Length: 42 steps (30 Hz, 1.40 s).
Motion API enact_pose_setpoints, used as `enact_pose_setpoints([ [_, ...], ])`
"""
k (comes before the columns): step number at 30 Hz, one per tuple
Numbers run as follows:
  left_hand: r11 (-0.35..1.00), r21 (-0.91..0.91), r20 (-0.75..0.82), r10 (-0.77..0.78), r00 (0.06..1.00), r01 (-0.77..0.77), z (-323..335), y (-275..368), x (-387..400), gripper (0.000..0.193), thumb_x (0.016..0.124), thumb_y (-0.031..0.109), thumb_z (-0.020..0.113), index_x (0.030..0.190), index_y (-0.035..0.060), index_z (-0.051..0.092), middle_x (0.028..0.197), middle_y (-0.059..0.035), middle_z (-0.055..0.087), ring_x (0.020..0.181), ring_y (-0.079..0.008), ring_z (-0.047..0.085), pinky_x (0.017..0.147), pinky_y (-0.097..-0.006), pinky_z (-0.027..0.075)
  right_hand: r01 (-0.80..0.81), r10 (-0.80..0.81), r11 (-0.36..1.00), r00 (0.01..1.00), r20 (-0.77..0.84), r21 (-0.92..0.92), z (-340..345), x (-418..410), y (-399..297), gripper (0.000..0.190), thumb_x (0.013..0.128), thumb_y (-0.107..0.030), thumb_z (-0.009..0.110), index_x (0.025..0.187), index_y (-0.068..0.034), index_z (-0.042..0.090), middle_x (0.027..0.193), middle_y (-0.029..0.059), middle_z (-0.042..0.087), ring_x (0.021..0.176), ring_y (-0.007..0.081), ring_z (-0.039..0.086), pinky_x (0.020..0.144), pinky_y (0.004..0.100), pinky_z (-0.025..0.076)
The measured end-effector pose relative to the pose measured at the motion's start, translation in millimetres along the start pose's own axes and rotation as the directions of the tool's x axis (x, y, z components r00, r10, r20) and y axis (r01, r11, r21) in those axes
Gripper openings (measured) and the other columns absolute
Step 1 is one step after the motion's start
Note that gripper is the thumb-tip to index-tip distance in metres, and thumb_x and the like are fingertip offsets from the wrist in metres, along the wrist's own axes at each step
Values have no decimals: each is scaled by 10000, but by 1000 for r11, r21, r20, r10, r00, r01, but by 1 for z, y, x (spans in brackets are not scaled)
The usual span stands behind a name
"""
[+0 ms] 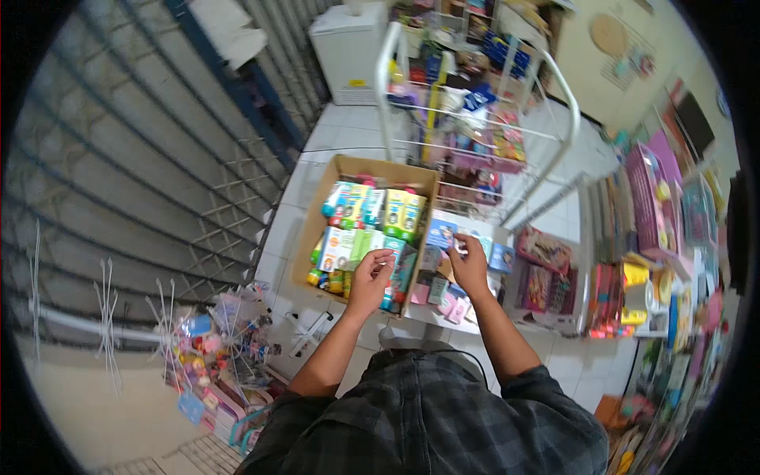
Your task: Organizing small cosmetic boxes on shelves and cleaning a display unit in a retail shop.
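A cardboard box (pixel 309 249) stands before me, filled with tubes, bottles and small cartons. My left hand (pixel 373 274) is over its near right part, fingers curled and slightly apart, with nothing plainly held. Close by it are a white and orange carton (pixel 336 249) and a teal carton (pixel 393 244). Yellow and green tubes (pixel 404 212) lie at the back. To the right, my right hand (pixel 467 261) hovers above a white surface (pixel 424 312) with small cartons; its thumb and fingertips are near each other, and I see nothing between them. A blue carton (pixel 440 230) lies beside its fingertips.
Behind the box stands a white wire rack (pixel 386 89) with packed baskets. A pink basket (pixel 543 249) is at right, near shelves of goods and a purple basket (pixel 647 202). A metal folding gate (pixel 178 136) runs along the left. Hanging small goods (pixel 208 344) are at lower left.
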State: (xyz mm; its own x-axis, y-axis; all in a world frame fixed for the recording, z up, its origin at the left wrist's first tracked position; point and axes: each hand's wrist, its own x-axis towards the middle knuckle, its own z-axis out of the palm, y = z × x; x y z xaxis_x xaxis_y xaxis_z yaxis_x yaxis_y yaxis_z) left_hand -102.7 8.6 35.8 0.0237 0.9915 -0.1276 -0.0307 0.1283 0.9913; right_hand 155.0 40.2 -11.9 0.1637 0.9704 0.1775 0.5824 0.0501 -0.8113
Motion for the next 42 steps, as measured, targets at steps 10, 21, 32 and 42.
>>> enact_pose_setpoints([
  [10,982,173,-571,157,806,-68,-90,2,-133,259,1003,124,649,1241,23,635,1087,-50,694,903,-94,630,817,-262,513,200,-451,872,683,574,447,73,-50,-152,393,924,-94,707,1303,-30,623,1092,125,694,881,201,670,814,342,547],
  [21,990,74,-997,74,5,118,-24,-54,-439,292,991,194,671,1229,29,642,1109,-95,708,906,-143,655,808,-306,534,329,-644,712,-43,763,620,135,-181,-208,544,904,-104,735,1416,-76,553,1121,120,663,949,225,657,854,363,543],
  [32,965,-103,-821,53,-568,240,105,-64,-660,365,948,221,722,1273,70,655,1177,-115,696,1077,-221,645,872,-353,519,198,-613,512,-598,517,836,108,-428,-252,529,894,-122,750,1393,-69,580,1151,127,687,973,217,665,853,349,535],
  [42,921,-23,-609,296,-736,390,140,-31,-844,340,939,192,706,1243,43,668,1204,-152,692,1124,-285,658,937,-392,514,-111,-758,184,-649,69,977,30,-697,-328,463,869,-153,741,1303,-59,612,1145,152,640,984,306,632,884,412,521],
])
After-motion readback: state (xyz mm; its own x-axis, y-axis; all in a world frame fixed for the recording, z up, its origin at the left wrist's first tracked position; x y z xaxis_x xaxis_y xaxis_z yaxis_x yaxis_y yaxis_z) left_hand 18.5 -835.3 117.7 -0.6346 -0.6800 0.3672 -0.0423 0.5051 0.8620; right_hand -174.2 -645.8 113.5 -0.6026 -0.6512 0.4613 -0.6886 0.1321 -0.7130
